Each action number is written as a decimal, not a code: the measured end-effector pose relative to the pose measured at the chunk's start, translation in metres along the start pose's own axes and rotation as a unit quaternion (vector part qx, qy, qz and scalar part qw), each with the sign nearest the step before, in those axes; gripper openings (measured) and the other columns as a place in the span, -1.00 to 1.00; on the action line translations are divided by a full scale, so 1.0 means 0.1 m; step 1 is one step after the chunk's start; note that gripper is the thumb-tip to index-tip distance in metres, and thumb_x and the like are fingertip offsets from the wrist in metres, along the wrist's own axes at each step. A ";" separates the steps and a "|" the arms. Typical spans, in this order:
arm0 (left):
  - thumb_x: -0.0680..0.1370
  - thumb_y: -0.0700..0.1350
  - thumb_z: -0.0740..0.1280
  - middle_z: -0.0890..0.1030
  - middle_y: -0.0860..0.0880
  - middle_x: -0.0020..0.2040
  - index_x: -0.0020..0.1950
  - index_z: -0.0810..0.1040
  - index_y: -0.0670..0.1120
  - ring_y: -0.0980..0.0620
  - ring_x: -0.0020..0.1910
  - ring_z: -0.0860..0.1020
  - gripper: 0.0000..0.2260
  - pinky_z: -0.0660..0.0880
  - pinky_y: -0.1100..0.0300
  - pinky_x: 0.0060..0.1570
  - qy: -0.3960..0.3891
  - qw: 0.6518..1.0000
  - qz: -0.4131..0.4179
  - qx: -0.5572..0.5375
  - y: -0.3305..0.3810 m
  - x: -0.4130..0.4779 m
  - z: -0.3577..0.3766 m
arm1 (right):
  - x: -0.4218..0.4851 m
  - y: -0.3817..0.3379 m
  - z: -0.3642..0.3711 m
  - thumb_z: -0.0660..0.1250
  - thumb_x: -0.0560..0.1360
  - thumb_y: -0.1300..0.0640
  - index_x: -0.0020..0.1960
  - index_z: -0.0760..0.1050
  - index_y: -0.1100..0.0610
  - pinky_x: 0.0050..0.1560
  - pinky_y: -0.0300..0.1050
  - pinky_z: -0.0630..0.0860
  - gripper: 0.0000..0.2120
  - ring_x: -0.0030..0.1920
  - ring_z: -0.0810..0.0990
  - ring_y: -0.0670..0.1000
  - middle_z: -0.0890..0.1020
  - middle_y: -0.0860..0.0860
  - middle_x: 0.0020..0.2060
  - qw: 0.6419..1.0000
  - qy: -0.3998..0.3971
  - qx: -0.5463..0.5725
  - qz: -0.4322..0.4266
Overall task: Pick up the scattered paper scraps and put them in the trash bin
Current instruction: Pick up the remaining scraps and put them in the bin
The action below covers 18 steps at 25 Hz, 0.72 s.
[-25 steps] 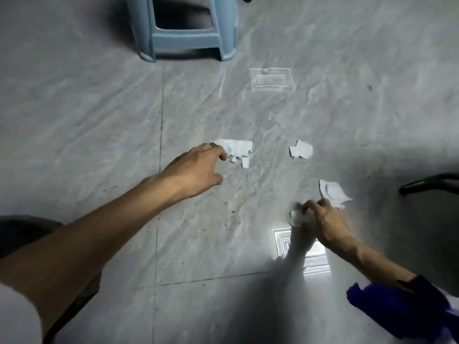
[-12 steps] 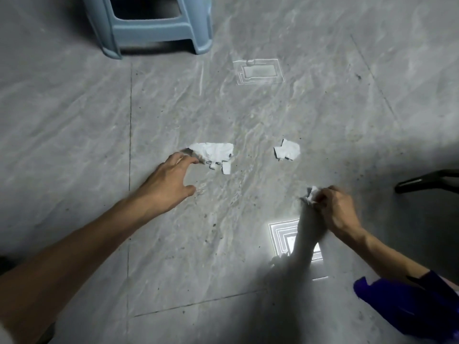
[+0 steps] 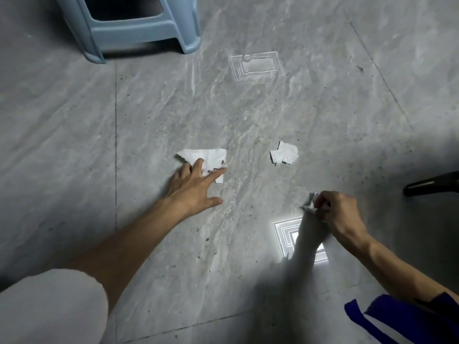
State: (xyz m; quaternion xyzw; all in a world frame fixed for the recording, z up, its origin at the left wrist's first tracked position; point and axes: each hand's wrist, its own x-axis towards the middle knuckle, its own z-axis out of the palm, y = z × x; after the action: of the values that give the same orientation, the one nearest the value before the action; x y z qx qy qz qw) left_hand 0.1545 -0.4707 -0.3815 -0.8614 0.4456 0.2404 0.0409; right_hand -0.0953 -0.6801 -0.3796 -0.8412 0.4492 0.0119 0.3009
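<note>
Torn white paper scraps lie on a grey marble-pattern floor. A wide flat scrap (image 3: 206,155) sits mid-floor, and my left hand (image 3: 196,184) rests on its near edge with fingers spread, pressing on it and a small piece (image 3: 220,179) beside it. Further right lies a smaller crumpled scrap (image 3: 284,153), untouched. My right hand (image 3: 335,212) is closed around gathered scraps (image 3: 310,203), whose white edges stick out past the fingers. No trash bin is in view.
A light blue plastic stool (image 3: 139,28) stands at the top left. A black object (image 3: 432,186) juts in from the right edge. Bright light reflections mark the floor. Blue cloth (image 3: 397,319) shows at the bottom right, and a pale knee (image 3: 49,306) at bottom left.
My right hand picked up the two scraps near it and now holds them bunched. My left hand slid forward from beside the wide scrap onto its edge.
</note>
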 end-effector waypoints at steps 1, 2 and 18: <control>0.45 0.23 0.31 0.19 -0.14 0.43 0.45 0.15 0.25 -0.22 0.33 0.23 -0.38 0.22 -0.05 0.35 0.023 1.000 -0.001 -0.007 0.03 0.04 0.01 | 0.00 0.00 0.00 0.34 0.28 0.55 -0.22 0.59 0.29 -0.15 0.08 0.59 -0.79 -0.21 0.61 0.18 0.63 0.19 -0.24 1.000 0.000 -0.002 -0.001; 0.46 0.16 0.34 0.28 -0.13 0.35 0.41 0.27 0.16 -0.21 0.30 0.26 -0.46 0.24 -0.03 0.34 0.043 0.999 0.001 -0.030 0.07 0.08 0.01 | 0.00 0.01 0.00 0.35 0.28 0.55 -0.22 0.59 0.28 -0.15 0.08 0.59 -0.79 -0.21 0.60 0.18 0.63 0.19 -0.25 1.000 -0.001 -0.003 -0.001; 0.30 -0.08 0.55 0.61 0.10 -0.24 -0.05 0.57 0.13 0.24 -0.30 0.55 -0.70 0.36 0.51 -0.36 0.104 0.935 -0.078 -0.330 -0.38 -1.52 -1.08 | 0.65 -0.84 -0.01 0.39 0.50 0.11 0.37 0.35 0.24 -0.33 -0.30 0.36 -0.49 -0.18 0.55 0.14 0.60 0.31 0.08 0.999 -0.036 -0.009 -0.006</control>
State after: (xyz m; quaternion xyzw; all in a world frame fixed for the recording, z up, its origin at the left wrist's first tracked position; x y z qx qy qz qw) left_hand 0.1513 -0.3652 -0.2235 -0.8787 0.2746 0.2790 -0.2732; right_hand 0.0076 -0.6941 -0.3559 -0.8454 0.4330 0.0444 0.3095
